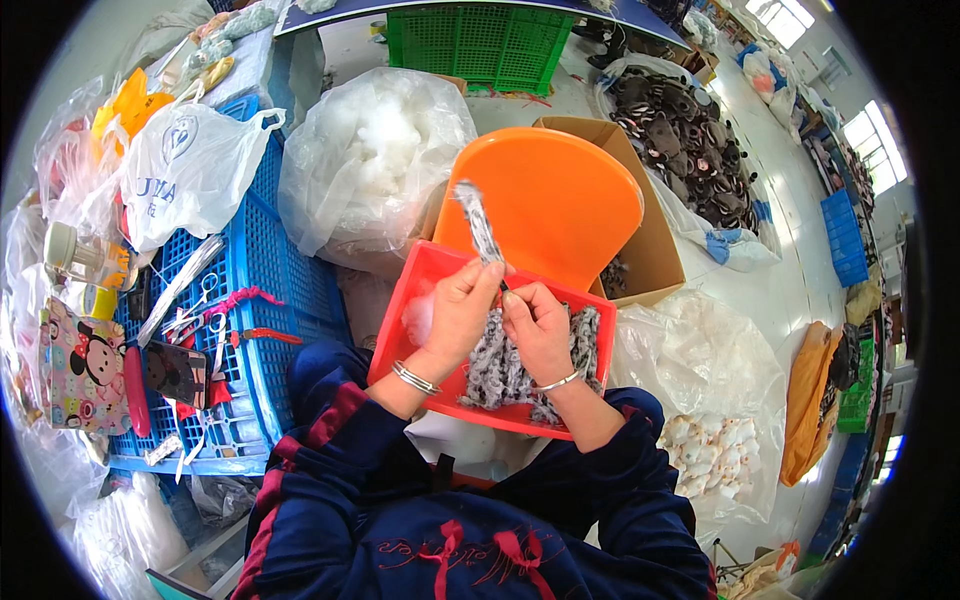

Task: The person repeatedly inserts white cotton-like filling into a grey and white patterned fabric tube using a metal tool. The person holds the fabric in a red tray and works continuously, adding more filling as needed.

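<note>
My left hand (462, 308) is closed on a narrow grey-and-white plush strip (478, 225), which points up and away from me. Just beside it, my right hand (538, 328) pinches a thin dark piece (504, 287) at the strip's lower end; most of that piece is hidden by the fingers. Both hands are above a red plastic tray (388, 345) on my lap. More grey-and-white plush strips (492, 372) lie heaped in the tray, and a tuft of white stuffing (419, 320) sits at its left side.
An orange plastic stool (555, 195) stands beyond the tray, by a cardboard box (655, 255). A clear bag of white stuffing (375, 150) is at far left. Blue crates (300, 250) at left hold scissors (205, 300) and a phone (176, 374). Bags of dark pieces (680, 140) and pale pieces (710, 450) lie right.
</note>
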Demonstrator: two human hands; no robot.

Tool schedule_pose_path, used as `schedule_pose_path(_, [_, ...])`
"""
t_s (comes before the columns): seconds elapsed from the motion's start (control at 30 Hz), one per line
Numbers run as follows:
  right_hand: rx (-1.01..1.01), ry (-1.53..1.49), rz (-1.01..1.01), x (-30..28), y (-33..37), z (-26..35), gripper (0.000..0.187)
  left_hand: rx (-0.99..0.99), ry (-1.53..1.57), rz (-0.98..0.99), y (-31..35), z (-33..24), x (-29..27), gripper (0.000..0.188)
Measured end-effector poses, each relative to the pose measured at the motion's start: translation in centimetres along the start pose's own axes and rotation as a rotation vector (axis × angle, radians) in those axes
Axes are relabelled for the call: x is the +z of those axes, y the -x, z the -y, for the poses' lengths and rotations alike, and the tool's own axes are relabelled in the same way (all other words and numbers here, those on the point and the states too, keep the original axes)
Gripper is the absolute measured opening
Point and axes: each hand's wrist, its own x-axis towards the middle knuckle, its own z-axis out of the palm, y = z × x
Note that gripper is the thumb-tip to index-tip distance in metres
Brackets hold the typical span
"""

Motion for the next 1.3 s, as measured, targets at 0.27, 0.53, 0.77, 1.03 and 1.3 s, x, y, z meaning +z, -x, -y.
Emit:
schedule_pose_path(0.27, [-0.008,0.068,0.015,-1.1,-0.1,0.3,0.014,-0.053,-0.121,0.030,-1.5,-2.7,-1.7,0.024])
schedule_pose_path(0.53, [0.007,0.041,0.046,-1.5,-0.6,0.5,0.012,-0.101,-0.208,0.106,-0.9,-1.4,-1.2,0.026])
schedule_pose_path(0.77, [0.111,0.124,0.119,-2.6,-1.2,1.5,0.012,-0.108,-0.279,0.035,-2.2,-4.3,-2.6,0.025])
schedule_pose_path(1.03, [-0.096,1.001,0.396,-2.4,-0.8,-0.9,0.020,0.040,0.079,-0.124,-4.4,-5.8,-6.1,0.023])
schedule_pose_path(1.3, [0.140,0.815,0.216,0.9,-2.3,-3.3,0.043,0.089,0.142,-0.224,-3.3,-5.7,-6.8,0.027])
